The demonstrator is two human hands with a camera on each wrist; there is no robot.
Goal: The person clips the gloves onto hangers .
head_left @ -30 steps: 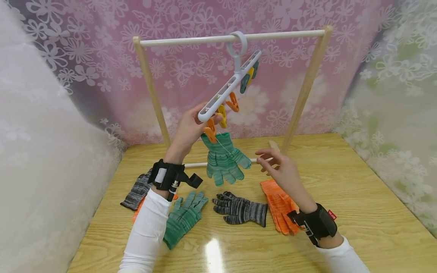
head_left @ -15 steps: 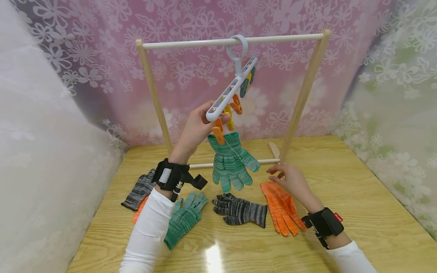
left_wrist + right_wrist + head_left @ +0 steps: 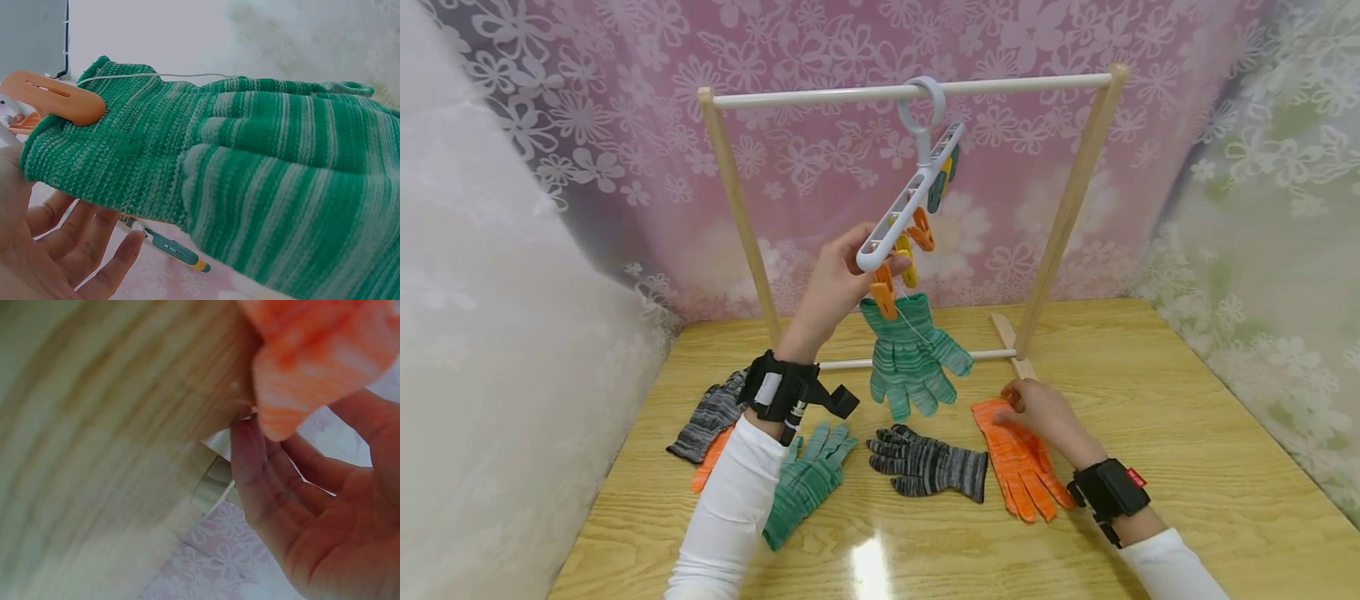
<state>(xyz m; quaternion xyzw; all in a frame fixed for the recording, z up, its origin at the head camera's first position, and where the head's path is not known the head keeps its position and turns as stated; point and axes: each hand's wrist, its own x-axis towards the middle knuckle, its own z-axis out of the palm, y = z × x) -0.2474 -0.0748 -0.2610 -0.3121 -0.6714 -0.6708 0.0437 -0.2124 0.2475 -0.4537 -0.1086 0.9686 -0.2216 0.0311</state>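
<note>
My left hand (image 3: 835, 283) grips the near end of a pale grey clip hanger (image 3: 901, 208), hooked on a white rail. From an orange clip (image 3: 883, 298) at that end hangs a striped green glove (image 3: 913, 358), fingers downward. The left wrist view shows the clip (image 3: 69, 100) biting the cuff of the green glove (image 3: 269, 162), my fingers (image 3: 94, 250) beside it. My right hand (image 3: 1048, 421) is low over an orange glove (image 3: 1018, 471), fingertips at its cuff end. Up close, part of the orange glove (image 3: 312, 375) overlaps the right hand (image 3: 312, 506).
The wooden stand (image 3: 1067, 217) carries the rail (image 3: 820, 97). More clips (image 3: 936, 192) hang farther along the hanger. On the table (image 3: 955, 558) lie a grey-black glove (image 3: 932, 462), a green glove (image 3: 805, 483), and at left another grey-black glove (image 3: 707, 417) over an orange one (image 3: 711, 462).
My right hand has moved down and right, from beside the hanging green glove to the orange glove. The left hand and hanger end have shifted slightly right, with the green glove hanging along.
</note>
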